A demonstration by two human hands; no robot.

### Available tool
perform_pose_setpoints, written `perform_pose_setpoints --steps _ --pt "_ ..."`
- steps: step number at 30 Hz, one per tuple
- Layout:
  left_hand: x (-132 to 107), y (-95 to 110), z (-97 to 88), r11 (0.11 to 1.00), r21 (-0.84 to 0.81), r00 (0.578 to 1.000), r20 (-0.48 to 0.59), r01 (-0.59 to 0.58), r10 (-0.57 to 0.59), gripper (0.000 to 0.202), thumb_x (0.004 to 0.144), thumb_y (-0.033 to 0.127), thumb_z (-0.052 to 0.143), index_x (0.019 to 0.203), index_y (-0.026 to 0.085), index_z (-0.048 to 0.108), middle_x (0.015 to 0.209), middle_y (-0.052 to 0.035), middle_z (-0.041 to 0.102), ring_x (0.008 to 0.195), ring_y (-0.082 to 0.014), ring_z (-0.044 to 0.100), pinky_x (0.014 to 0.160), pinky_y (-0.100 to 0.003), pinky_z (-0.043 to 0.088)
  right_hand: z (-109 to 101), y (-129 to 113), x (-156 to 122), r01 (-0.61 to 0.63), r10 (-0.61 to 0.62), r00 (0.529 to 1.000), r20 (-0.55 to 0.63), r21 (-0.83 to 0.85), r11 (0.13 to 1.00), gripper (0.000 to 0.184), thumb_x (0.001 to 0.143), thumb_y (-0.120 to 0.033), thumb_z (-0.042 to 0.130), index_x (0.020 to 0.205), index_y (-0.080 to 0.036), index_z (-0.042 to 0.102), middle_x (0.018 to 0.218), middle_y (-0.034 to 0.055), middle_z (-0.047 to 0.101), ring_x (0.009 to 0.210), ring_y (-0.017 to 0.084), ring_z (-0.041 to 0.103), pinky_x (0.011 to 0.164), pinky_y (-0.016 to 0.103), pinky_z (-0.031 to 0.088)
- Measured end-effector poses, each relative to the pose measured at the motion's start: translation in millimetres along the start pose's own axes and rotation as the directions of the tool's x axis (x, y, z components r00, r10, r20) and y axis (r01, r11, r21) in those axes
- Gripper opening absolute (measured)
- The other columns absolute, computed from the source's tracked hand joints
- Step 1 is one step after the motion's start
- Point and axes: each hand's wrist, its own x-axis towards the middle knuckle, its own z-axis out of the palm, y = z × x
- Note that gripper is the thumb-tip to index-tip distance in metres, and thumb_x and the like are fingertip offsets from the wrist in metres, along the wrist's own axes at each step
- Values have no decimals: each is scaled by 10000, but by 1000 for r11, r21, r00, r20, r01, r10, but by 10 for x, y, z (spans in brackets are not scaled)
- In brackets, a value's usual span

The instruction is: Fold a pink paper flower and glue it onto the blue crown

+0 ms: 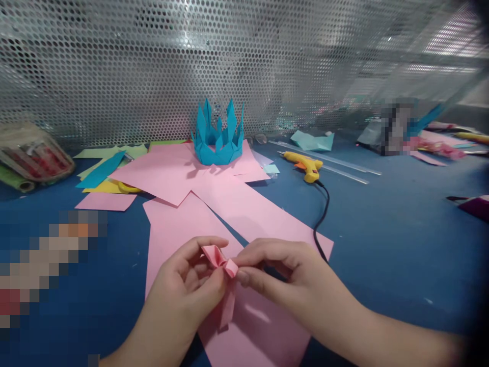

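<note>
A small folded pink paper piece is held between both my hands, low in the middle of the view. My left hand pinches its left side with thumb and fingers closed. My right hand pinches its right end, fingers curled together. A narrow pink tail of the piece hangs down between the hands. Beneath them lie large pink paper sheets on the blue table.
A blue folded paper crown stands on the pink sheets at the back. A yellow glue gun with a black cord lies to the right. Coloured paper scraps lie left. Perforated metal wall behind.
</note>
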Motion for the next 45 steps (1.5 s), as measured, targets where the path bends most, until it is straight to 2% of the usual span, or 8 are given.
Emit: perform_pose_setpoints --steps 13,18,20,24,29,33,38,45 --pt "-96 48 48 995 35 996 -14 -93 93 198 689 316 765 869 263 704 609 85 611 426 -42 533 449 -129 441 9 11 -21 154 -153 988 8 -85 984 136 849 -107 686 787 -208 753 777 -6 770 720 111 706 687 190 554" --pt "-62 5 11 986 65 988 12 -151 151 159 707 276 757 859 277 713 729 56 671 633 -79 646 576 -109 499 13 6 -28 57 -57 998 10 -83 995 111 834 -119 684 774 -191 743 778 10 769 721 134 706 675 217 553" --pt "-24 -20 -33 981 98 984 80 -166 158 171 744 282 743 907 291 694 771 52 677 713 -104 678 632 -122 527 18 -9 -40 21 -20 1000 23 -67 998 122 839 -122 670 761 -190 734 768 10 762 718 138 701 665 219 550" --pt "25 -61 -124 972 178 964 240 -156 111 203 845 332 671 1040 304 622 865 34 673 728 -126 676 629 -161 551 29 -38 -68 -53 54 998 30 -5 999 118 842 -139 646 749 -174 708 742 14 741 698 131 680 653 209 531" --pt "26 -103 -176 962 220 948 306 -163 91 195 909 342 576 1100 305 570 921 25 646 743 -131 655 650 -189 556 36 -29 -84 -185 179 981 71 86 979 110 835 -223 654 744 -161 655 741 21 696 702 130 637 667 223 505" --pt "29 -116 -193 954 257 947 312 -156 71 206 930 380 532 1125 313 540 905 29 622 695 -127 617 619 -204 543 41 -6 -75 -284 272 957 102 135 949 152 837 -287 654 748 -166 630 747 19 659 722 145 606 683 254 481" --pt "19 -107 -181 945 286 954 293 -157 70 224 910 393 545 1117 307 547 751 42 592 661 -142 592 599 -210 520 44 24 -53 -306 287 949 128 167 937 216 828 -364 676 745 -178 604 722 6 600 701 149 549 653 272 437" --pt "-13 -70 -108 955 244 970 212 -169 118 231 832 346 655 1052 297 602 770 44 617 685 -130 610 592 -186 495 39 12 -52 -332 302 941 152 256 908 316 788 -450 745 738 -174 601 708 -1 572 698 151 517 661 280 405"
